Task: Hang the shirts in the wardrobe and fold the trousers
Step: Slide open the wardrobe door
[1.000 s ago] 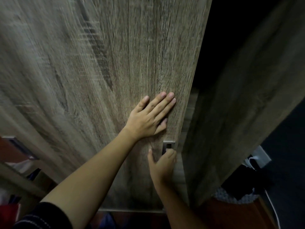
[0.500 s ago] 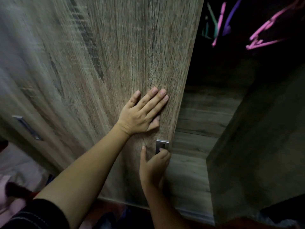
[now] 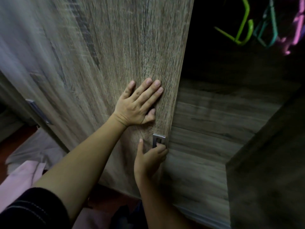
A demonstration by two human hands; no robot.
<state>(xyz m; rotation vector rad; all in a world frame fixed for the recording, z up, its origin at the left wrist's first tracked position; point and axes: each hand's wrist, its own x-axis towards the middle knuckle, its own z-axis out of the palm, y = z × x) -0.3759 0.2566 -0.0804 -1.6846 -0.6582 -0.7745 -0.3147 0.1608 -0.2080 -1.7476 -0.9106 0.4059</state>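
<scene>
A person stands at a wooden wardrobe door (image 3: 132, 47). The left hand (image 3: 138, 106) lies flat and released against the panel to steady it, while the right hand (image 3: 148, 161) hooks its fingers (image 3: 160, 147) into the metal handle (image 3: 158, 140) to slide it. Inside the dark opening, empty coloured hangers (image 3: 245, 28) hang at upper right. Pink cloth (image 3: 21, 177), perhaps the clothing, lies lower left.

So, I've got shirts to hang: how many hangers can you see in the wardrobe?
3: a green hanger, a teal hanger beside it, a pink hanger at the right edge. More may hide out of frame.
</scene>
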